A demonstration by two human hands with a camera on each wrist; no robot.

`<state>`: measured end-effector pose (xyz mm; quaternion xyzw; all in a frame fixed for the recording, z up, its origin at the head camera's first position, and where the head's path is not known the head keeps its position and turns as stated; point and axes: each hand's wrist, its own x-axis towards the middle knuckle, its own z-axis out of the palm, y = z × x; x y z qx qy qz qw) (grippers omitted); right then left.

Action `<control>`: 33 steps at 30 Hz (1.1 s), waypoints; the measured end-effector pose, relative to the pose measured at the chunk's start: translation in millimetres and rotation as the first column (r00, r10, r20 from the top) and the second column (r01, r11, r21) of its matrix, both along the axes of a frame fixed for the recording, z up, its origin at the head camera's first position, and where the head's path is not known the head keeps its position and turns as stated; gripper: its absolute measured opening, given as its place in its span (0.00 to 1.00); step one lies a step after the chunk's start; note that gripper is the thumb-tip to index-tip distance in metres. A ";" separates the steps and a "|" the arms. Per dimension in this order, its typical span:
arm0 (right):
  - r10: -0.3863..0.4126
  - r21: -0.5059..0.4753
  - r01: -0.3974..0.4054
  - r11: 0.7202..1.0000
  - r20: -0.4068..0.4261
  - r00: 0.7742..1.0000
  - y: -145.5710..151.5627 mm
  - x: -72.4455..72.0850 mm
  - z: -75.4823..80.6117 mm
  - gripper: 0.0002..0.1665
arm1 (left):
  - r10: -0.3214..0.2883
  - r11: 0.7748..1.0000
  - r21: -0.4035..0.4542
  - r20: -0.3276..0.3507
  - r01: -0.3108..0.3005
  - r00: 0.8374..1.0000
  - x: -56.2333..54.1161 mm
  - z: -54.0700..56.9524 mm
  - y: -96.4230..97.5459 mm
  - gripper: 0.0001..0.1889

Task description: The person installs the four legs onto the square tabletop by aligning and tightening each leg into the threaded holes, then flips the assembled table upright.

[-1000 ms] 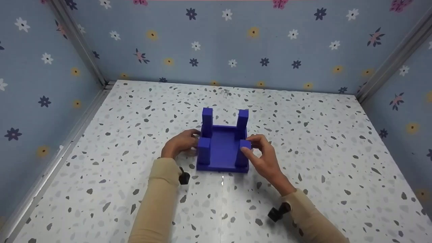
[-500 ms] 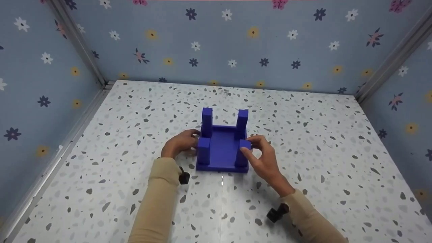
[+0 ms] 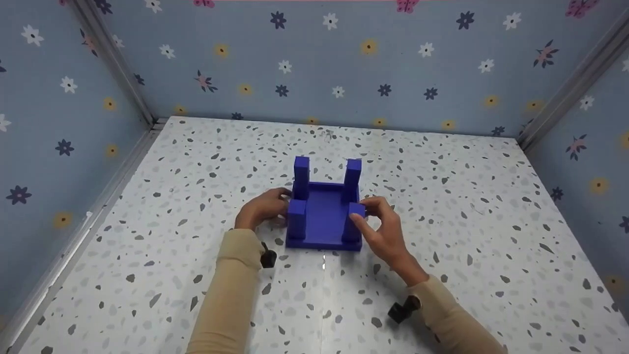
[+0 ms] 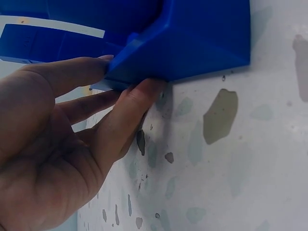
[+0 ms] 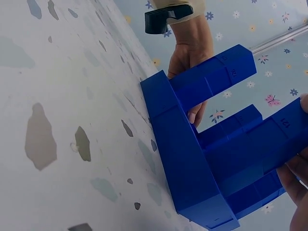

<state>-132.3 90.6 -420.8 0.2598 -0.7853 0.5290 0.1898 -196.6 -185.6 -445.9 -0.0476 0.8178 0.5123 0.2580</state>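
Note:
A small blue toy table (image 3: 325, 216) lies upside down on the speckled tabletop, its square legs pointing up from each corner of a rimmed base. My right hand (image 3: 388, 233) pinches the near right leg (image 3: 352, 230) close to its top, thumb on the near side. In the right wrist view, small raised figures mark this leg (image 5: 260, 144). At the left side of the base, my left hand (image 3: 268, 205) holds the edge, its fingertips partly hidden behind the near left leg (image 3: 297, 223). The left wrist view shows these fingers (image 4: 125, 113) against the rim and side wall.
The white tabletop (image 3: 442, 196) has grey speckles and a seam down its front middle. Flowered blue panels (image 3: 314, 59) stand behind and on both sides, with metal rails (image 3: 110, 59) at the corners. Black cameras (image 3: 404, 309) sit at the wrists.

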 end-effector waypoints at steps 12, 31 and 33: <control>0.003 0.018 -0.005 1.000 0.144 0.990 2.1 0.8 4.5 0.18 | -0.025 0.998 -0.061 -0.022 0.024 0.999 -2.4 -0.8 1.4 0.31; -0.134 0.214 0.091 0.973 0.197 0.971 49.6 -52.8 17.5 0.28 | 0.012 0.881 -0.406 -0.493 -0.242 0.870 -11.2 23.0 -17.4 0.33; -0.195 0.278 0.139 0.951 0.185 0.963 58.1 -59.1 22.0 0.31 | 0.016 0.857 -0.428 -0.536 -0.288 0.844 -11.7 26.1 -18.7 0.34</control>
